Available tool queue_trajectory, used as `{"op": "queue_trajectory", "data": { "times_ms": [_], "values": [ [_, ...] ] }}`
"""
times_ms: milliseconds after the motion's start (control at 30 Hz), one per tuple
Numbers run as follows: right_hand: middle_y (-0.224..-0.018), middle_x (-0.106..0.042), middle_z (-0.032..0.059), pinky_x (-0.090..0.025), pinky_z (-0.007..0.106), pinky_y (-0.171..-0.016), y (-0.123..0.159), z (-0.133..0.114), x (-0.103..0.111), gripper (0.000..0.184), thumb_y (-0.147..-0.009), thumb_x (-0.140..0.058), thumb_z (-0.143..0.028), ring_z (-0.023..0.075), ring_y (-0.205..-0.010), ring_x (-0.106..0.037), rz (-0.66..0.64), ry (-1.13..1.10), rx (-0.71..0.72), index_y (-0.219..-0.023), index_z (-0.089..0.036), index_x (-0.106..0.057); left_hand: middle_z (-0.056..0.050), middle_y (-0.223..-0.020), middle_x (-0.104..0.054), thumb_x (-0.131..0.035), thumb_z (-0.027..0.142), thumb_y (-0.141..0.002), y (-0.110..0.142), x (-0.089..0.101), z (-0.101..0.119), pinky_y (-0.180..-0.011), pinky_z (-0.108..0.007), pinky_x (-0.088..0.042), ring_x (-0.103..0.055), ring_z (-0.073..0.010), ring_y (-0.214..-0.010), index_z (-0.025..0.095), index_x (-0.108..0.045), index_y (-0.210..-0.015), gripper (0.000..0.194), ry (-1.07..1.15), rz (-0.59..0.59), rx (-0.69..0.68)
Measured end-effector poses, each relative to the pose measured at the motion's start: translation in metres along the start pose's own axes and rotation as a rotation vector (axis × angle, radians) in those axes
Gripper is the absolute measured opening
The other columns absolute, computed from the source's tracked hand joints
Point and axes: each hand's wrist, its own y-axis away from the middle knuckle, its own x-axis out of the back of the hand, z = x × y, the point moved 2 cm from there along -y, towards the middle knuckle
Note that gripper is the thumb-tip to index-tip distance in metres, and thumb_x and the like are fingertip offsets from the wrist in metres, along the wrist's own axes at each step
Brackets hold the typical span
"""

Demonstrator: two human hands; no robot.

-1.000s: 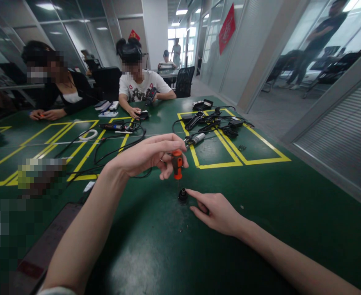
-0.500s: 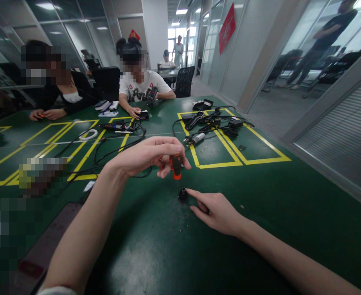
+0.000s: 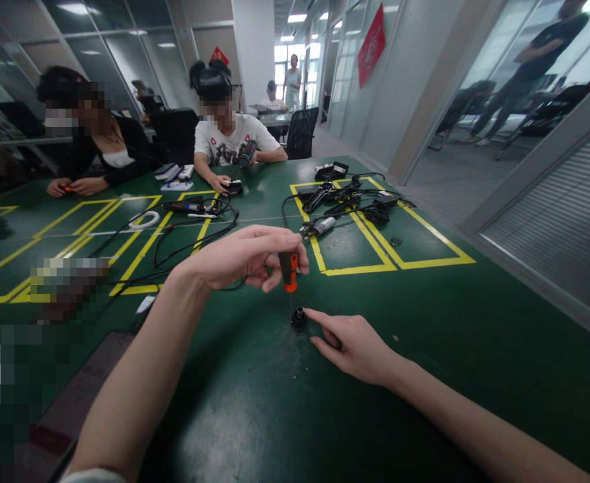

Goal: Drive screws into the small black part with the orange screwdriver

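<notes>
My left hand (image 3: 255,258) is closed round the handle of an orange-and-black screwdriver (image 3: 290,272), held upright with its thin shaft pointing down. The shaft reaches a small black round part (image 3: 299,320) that stands on the green table (image 3: 255,402); whether the tip sits in a screw cannot be made out. From the right, my right hand (image 3: 352,342) touches the upper side of this part with its stretched index fingertip. Its thumb is apart from the part, and the other fingers are curled.
Cables and black devices (image 3: 375,204) lie within yellow tape lines beyond my hands, beside a silver cylindrical tool (image 3: 324,227). More cabled tools (image 3: 189,206) and a white ring (image 3: 144,220) lie left. Across the table, a person (image 3: 239,137) holds a power drill (image 3: 247,154).
The screwdriver handle has turned in my left fingers, showing more orange on its side. My left fingers have shifted slightly; my right hand and the black part stay in place.
</notes>
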Motion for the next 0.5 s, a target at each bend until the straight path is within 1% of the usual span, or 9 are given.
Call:
{"op": "queue_trajectory", "data": {
  "times_ms": [133, 233, 367, 500],
  "values": [
    [-0.063, -0.057, -0.005, -0.037, 0.025, -0.058, 0.0003, 0.0007, -0.0015, 0.052, -0.096, -0.056, -0.024, 0.0134, -0.052, -0.048, 0.008, -0.002, 0.0, -0.148, -0.017, -0.058, -0.013, -0.097, -0.077, -0.065, 0.04, -0.093, -0.0017, 0.0021, -0.0021, -0.039, -0.017, -0.041, -0.063, -0.0105, -0.052, 0.011, -0.067, -0.096, 0.029, 0.064, -0.074, -0.028],
    [-0.063, -0.057, -0.0049, -0.037, 0.025, -0.057, 0.0003, 0.0006, -0.0018, 0.052, -0.096, -0.056, -0.024, 0.0134, -0.052, -0.048, 0.01, -0.006, 0.0, -0.148, -0.017, -0.058, -0.012, -0.097, -0.078, -0.064, 0.033, -0.091, -0.0021, 0.003, -0.003, -0.04, -0.018, -0.045, -0.065, -0.0122, -0.053, 0.012, -0.066, -0.098, 0.023, 0.103, -0.124, -0.033],
    [-0.064, -0.057, -0.0043, -0.037, 0.025, -0.058, 0.0003, 0.0001, -0.0011, 0.052, -0.096, -0.055, -0.024, 0.0137, -0.053, -0.049, 0.008, -0.004, 0.002, -0.148, -0.017, -0.058, -0.008, -0.091, -0.077, -0.064, 0.029, -0.089, -0.0008, 0.0027, -0.0016, -0.039, -0.017, -0.043, -0.063, -0.0109, -0.052, 0.013, -0.069, -0.098, 0.019, 0.073, -0.091, -0.032],
    [-0.064, -0.058, -0.0044, -0.037, 0.025, -0.058, 0.0004, -0.0003, -0.0001, 0.053, -0.096, -0.055, -0.024, 0.0136, -0.053, -0.049, 0.0, -0.011, -0.007, -0.149, -0.017, -0.058, -0.009, -0.092, -0.076, -0.066, 0.028, -0.088, 0.0012, 0.0022, 0.0004, -0.043, -0.017, -0.041, -0.06, -0.0091, -0.054, 0.012, -0.074, -0.1, 0.022, 0.011, -0.046, -0.036]
  ]
}}
